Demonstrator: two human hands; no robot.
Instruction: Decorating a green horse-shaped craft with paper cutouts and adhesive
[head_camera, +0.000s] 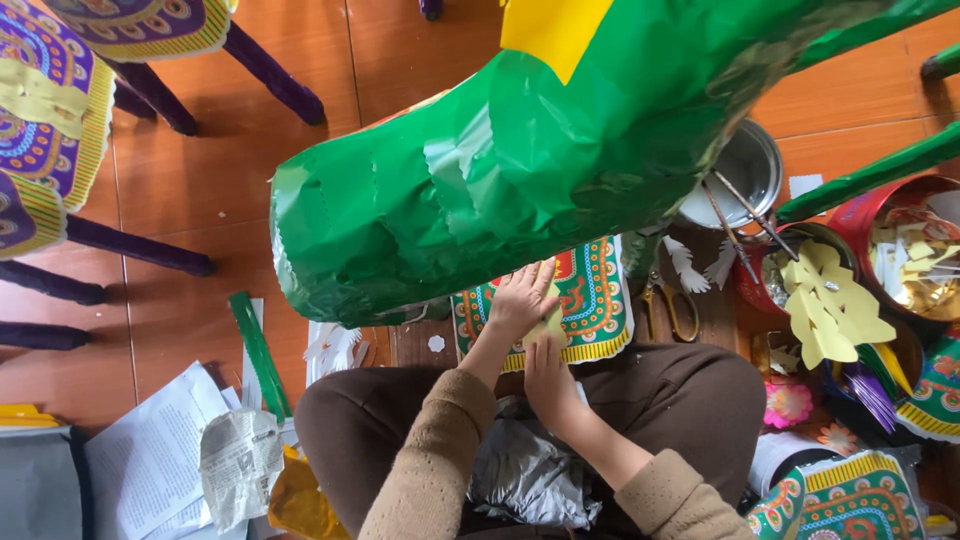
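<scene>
Glossy reddish-brown floor tiles (200, 190) all around, crossed at far left by purple paper-wrapped legs (140, 245). In the middle, a big crinkled green paper figure (480, 170), bulging and patched in overlapping strips, topped with a yellow patch (550, 30). Just beneath its near edge, an ornate patterned paper sheet (595, 300) on a low wooden board. Left hand (522, 298) spread flat, fingers fanned, pressing a small pale-yellow paper cutout (549, 322) onto that sheet. Right hand (550, 380) close behind, fingertips pinching the cutout's near edge. To the right, brass-handled scissors (672, 305), a metal bowl (745, 170), stacked yellow cutouts (835, 310). Near left, crumpled newspaper (238, 465).
</scene>
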